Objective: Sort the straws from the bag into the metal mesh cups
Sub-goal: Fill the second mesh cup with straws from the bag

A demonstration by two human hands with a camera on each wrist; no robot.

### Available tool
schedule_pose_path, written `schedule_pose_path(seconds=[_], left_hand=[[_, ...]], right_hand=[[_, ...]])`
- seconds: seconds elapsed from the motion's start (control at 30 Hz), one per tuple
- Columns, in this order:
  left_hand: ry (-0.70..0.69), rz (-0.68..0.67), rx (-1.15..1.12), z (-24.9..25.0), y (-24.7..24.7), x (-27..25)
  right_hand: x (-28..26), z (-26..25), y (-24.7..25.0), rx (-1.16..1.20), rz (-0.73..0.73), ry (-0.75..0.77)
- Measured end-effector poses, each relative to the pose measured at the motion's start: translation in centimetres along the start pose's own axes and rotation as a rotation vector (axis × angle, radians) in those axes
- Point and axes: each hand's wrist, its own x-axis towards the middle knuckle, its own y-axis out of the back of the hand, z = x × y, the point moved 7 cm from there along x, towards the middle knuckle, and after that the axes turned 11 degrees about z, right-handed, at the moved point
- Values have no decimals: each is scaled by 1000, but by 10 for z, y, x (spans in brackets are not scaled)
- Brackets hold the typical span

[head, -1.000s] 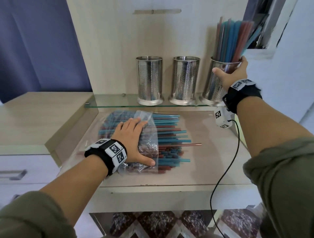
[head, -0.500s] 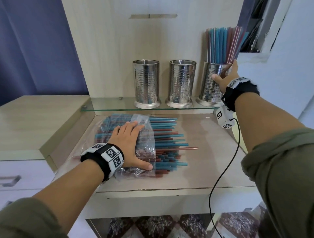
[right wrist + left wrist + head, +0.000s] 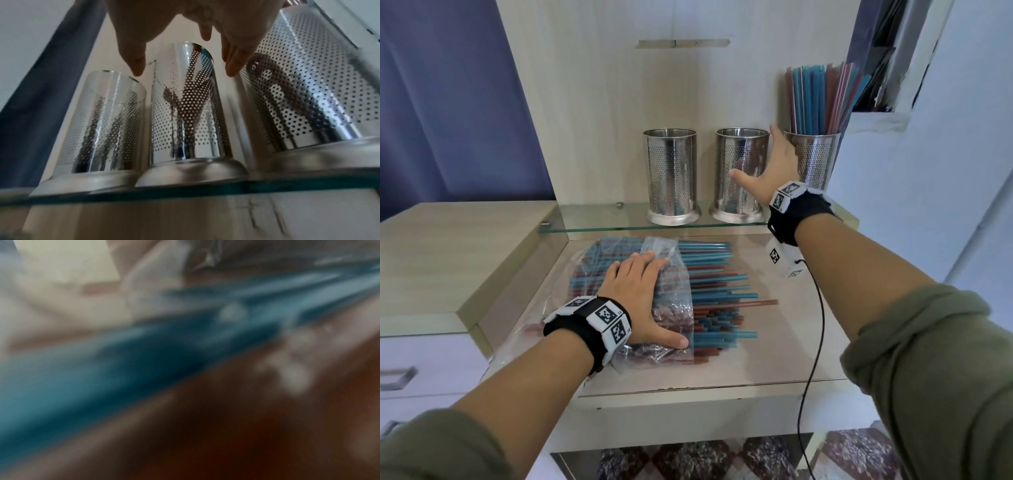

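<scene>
The left hand (image 3: 635, 301) lay flat on the clear bag (image 3: 671, 294), fingers straight and spread, thumb out near the bag's open end. It pressed down and held nothing in a grip. That was most likely to keep the slippery bag from sliding while straws got pulled out. The left wrist camera was too blurry to add much; it only showed something blue close up.

The bag sat on the low wooden shelf (image 3: 774, 349), near the person. Blue and red straws (image 3: 717, 291) stuck out of its right end, so they were easy to grab from that side.

Farther back, three metal mesh cups stood in a row on a glass shelf (image 3: 599, 222). The left cup (image 3: 671, 174) and the middle cup (image 3: 739, 171) looked empty. The right cup (image 3: 815, 157) was already full of blue and red straws standing up (image 3: 822, 99).

The right hand (image 3: 774, 168) was open, with the fingers long and the thumb spread wide. It reached toward the middle cup. In the right wrist view the fingers (image 3: 233, 65) and thumb sat on either side of that cup's top, close to it, but they had not closed around it. The hand looked ready to take the middle cup, maybe to bring it closer for filling. Many straws were left to sort
</scene>
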Motion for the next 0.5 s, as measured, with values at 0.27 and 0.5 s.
schedule_pose_path(seconds=[0.27,0.5], left_hand=[[4,10,-10,-1,-1,0],[21,-25,-30,0,0,-1]], right_hand=[[10,-3,-11,125,-166,-237],[6,-2,-6,164,-156,-229]])
